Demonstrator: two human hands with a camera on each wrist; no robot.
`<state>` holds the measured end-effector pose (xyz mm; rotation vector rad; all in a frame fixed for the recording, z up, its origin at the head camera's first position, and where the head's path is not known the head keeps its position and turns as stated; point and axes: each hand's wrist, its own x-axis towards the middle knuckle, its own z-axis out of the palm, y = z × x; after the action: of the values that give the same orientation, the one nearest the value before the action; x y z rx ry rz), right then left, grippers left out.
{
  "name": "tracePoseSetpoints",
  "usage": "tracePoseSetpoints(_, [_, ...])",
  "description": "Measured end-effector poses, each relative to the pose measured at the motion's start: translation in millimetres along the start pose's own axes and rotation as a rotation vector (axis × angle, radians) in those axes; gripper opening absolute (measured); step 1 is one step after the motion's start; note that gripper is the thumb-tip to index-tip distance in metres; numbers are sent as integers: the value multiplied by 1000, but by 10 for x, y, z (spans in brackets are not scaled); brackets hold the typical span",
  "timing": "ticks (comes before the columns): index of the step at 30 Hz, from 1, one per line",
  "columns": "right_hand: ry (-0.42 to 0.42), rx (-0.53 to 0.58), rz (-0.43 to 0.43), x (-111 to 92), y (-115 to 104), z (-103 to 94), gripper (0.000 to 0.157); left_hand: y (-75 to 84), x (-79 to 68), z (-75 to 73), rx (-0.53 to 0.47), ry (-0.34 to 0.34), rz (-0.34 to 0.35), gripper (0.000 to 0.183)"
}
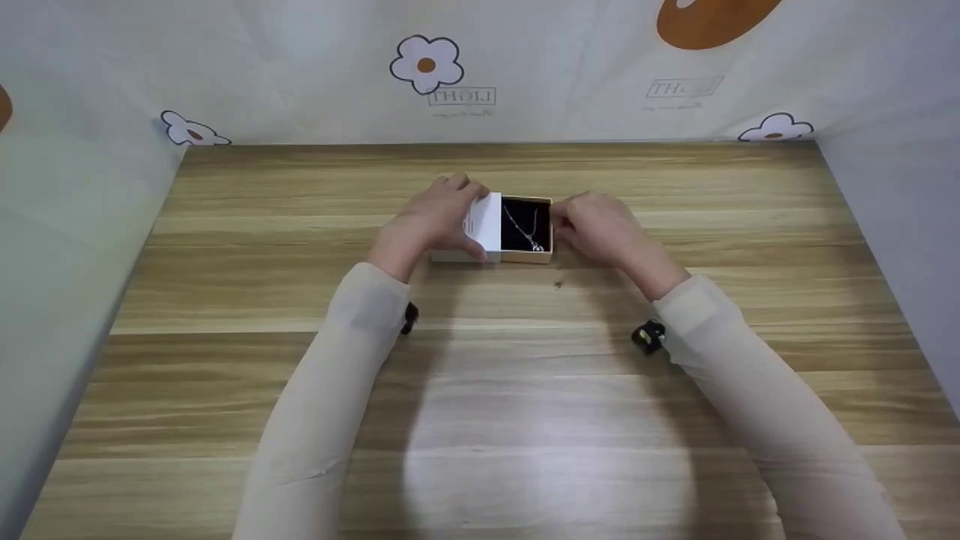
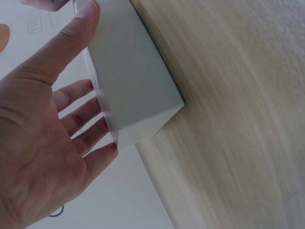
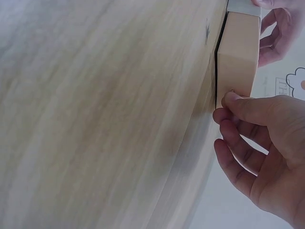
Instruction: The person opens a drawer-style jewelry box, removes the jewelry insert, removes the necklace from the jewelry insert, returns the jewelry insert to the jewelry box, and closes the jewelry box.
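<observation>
A small jewelry box stands at the table's middle in the head view, its white outer sleeve (image 1: 490,225) partly over a tan drawer (image 1: 526,257). Inside the drawer, a silver necklace with a pendant (image 1: 535,244) lies on black lining. My left hand (image 1: 431,221) grips the sleeve, thumb on the near side and fingers on the far side, as the left wrist view also shows on the sleeve (image 2: 133,71). With thumb and index finger, my right hand (image 1: 600,225) pinches at the right end of the drawer (image 3: 238,47); the exact pinched part is hidden by the fingertips.
The wood-grain table (image 1: 540,420) extends all round the box. Pale sheeting with flower prints (image 1: 426,64) rises behind it and at both sides. A small dark mark (image 1: 557,284) shows on the table just in front of the box.
</observation>
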<state>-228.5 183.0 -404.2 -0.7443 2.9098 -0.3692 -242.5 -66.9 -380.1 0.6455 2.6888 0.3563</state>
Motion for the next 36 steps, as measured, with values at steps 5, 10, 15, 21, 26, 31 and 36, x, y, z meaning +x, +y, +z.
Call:
tracePoseSetpoints(5, [3,-5,-5,-14,16,-16,8,-2,4,-1,5,1,-1,99])
tracePoseSetpoints(10, [-3,9,-9,-19,32,-19,5,-4,2,-1,14,0,-6,99])
tracePoseSetpoints(15, [5,13,-30,-22,59,-16,6,7,0,-1,16,-11,-9,98])
tracePoseSetpoints(21, [20,10,-47,-18,75,-23,8,10,0,-4,12,-11,-13,99])
tracePoseSetpoints(26, [18,7,-47,-14,73,-27,8,8,0,-2,2,-10,-16,98])
tracePoseSetpoints(31, [17,10,-51,-13,81,-21,7,6,-2,-4,-7,-15,-16,98])
tracePoseSetpoints(36, [16,9,-49,-16,89,-14,8,-1,4,-2,-10,-17,-13,99])
